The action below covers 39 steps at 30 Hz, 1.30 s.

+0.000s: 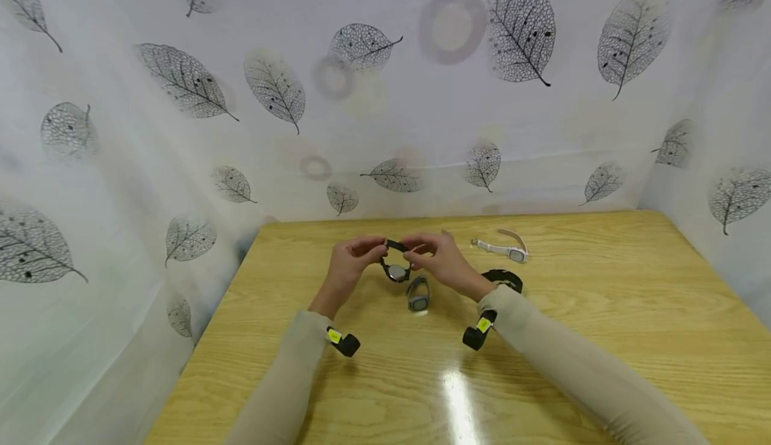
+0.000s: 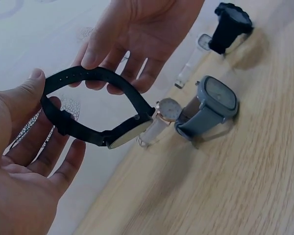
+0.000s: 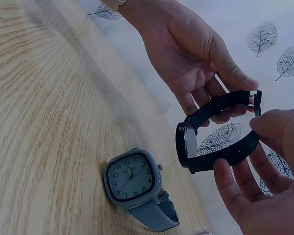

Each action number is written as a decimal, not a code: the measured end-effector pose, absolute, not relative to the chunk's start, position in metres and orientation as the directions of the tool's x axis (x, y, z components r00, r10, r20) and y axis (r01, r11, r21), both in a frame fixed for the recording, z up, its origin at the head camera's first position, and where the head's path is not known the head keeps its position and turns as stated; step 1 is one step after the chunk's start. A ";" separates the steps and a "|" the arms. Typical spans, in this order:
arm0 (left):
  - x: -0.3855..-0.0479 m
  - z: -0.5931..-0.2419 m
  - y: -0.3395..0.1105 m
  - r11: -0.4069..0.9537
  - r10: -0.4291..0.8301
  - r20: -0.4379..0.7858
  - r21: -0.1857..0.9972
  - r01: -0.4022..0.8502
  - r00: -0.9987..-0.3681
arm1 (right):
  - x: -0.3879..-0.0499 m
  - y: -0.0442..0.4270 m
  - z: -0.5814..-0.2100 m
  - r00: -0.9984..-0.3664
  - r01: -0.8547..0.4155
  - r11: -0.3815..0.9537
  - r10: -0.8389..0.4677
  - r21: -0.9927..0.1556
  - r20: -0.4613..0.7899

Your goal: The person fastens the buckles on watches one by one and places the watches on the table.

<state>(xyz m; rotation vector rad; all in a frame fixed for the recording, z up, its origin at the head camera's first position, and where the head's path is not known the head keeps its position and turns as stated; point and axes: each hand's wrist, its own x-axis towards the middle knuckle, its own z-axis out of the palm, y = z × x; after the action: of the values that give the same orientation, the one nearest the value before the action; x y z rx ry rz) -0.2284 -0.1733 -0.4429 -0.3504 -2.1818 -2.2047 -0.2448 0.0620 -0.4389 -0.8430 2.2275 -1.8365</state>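
Both hands hold a black-strapped watch (image 1: pixel 397 272) above the table, its strap forming a loop with the face at the bottom. The left hand (image 1: pixel 351 268) pinches one side of the strap between thumb and fingers. On the other side, the right hand (image 1: pixel 442 262) pinches the strap the same way. In the right wrist view the black watch (image 3: pixel 203 161) shows its face edge-on, and the buckle is by the fingertips. Just below the held watch, a grey square-faced watch (image 1: pixel 418 303) rests on the table; the left wrist view shows this grey watch (image 2: pixel 218 95) too.
A white watch (image 1: pixel 517 254) lies at the back right of the wooden table (image 1: pixel 602 284). Another black watch (image 1: pixel 502 276) is partly behind the right wrist. A watch with a rose-gold case (image 2: pixel 169 109) sits beside the grey one in the left wrist view. Leaf-patterned cloth surrounds the table's back.
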 end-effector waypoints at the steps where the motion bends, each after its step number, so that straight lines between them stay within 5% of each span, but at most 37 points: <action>1: -0.228 -0.442 -0.173 -0.021 0.140 0.170 0.985 0.169 -0.975 | -0.244 0.062 -0.439 -0.836 -0.329 0.108 -0.496 -0.938 0.236; 29: -0.220 -0.438 -0.169 -0.036 0.145 0.146 0.989 0.142 -0.979 | -0.234 0.056 -0.452 -0.834 -0.316 0.183 -0.522 -0.931 0.180; 39: -0.214 -0.434 -0.176 -0.021 0.126 0.134 0.991 0.133 -0.983 | -0.232 0.057 -0.453 -0.845 -0.384 0.159 -0.458 -0.910 0.276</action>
<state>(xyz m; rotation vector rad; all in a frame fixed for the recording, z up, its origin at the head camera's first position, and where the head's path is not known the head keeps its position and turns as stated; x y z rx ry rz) -0.2139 -0.1759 -0.4339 -0.2903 -2.1942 -2.2230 -0.2323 0.0567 -0.4531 -0.8517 2.3428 -1.8062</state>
